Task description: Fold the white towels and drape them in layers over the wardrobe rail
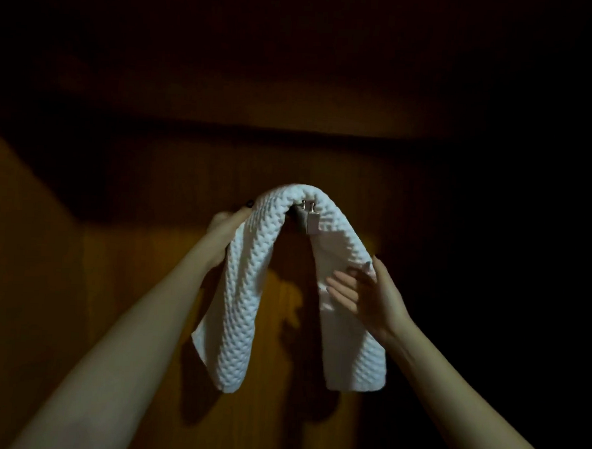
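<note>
Head view, white towel (242, 307) over rail (309, 219), left hand (224, 229) touching, grip unclear, right hand (364, 296) flat against it.

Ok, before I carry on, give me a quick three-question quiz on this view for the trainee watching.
1. True or false: the white towel hangs over the rail, with one side falling each way.
2. The fingers of the right hand are: A. straight, against the towel's hanging side; B. curled into a fist away from the towel; C. wrapped round the rail.
3. Fill in: the left hand touches the towel's ___ side, near the top.

Key: 1 true; 2 A; 3 left.
</note>
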`<state>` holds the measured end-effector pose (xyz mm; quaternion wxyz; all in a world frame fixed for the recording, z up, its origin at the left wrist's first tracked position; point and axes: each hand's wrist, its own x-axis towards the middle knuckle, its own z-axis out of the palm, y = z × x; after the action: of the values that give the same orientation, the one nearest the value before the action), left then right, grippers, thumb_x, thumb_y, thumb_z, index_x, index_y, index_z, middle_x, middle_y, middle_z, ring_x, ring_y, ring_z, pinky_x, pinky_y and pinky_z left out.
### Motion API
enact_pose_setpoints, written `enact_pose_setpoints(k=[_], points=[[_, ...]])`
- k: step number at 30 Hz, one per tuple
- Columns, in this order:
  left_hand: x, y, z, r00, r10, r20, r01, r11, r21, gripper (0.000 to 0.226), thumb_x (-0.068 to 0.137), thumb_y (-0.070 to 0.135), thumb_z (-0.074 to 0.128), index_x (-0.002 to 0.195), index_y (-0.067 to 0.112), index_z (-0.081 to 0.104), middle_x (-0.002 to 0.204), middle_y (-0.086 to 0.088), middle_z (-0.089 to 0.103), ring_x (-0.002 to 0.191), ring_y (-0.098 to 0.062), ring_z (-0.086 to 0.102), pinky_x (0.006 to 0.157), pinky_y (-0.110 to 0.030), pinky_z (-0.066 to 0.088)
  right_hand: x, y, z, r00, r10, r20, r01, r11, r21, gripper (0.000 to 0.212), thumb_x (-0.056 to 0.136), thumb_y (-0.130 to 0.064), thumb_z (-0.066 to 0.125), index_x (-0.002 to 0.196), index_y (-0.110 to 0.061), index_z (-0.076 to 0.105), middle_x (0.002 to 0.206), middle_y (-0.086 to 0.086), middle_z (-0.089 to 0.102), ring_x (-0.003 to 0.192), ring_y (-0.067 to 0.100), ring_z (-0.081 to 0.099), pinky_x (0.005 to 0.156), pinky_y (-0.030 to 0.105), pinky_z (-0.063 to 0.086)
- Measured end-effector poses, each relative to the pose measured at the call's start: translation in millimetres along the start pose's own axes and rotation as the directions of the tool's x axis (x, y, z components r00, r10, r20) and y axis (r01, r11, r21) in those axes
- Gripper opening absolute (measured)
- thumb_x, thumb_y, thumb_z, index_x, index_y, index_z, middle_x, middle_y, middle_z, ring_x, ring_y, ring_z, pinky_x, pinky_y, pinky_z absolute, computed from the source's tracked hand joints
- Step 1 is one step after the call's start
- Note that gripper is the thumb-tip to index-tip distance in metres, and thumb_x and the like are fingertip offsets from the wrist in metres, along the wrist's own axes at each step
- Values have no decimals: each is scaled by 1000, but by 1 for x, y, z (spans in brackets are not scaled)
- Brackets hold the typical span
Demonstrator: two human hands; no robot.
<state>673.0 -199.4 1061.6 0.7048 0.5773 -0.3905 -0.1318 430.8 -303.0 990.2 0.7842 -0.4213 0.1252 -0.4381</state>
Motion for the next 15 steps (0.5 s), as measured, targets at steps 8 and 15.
enact_pose_setpoints(k=[8, 15], points=[[-39, 7, 24, 861, 490, 138, -509, 821, 258, 45, 95, 14, 59, 139, 12, 48, 137, 2, 47, 124, -5, 44, 92, -3, 38, 16, -26, 29, 788, -526, 320, 544, 349, -763, 40, 93, -25, 64, 132, -18, 55, 127, -1, 59, 114, 10, 55, 96, 29, 46], [-43, -1, 28, 831, 527, 178, -555, 760, 338, 52, 98, 10, 53, 147, 16, 39, 145, 2, 48, 130, -6, 45, 105, -19, 40, 28, -21, 46, 792, -284, 540, 608, 281, -743, 43, 91, -27, 63, 134, -27, 57, 120, -12, 67, 106, 4, 64, 89, 29, 54]])
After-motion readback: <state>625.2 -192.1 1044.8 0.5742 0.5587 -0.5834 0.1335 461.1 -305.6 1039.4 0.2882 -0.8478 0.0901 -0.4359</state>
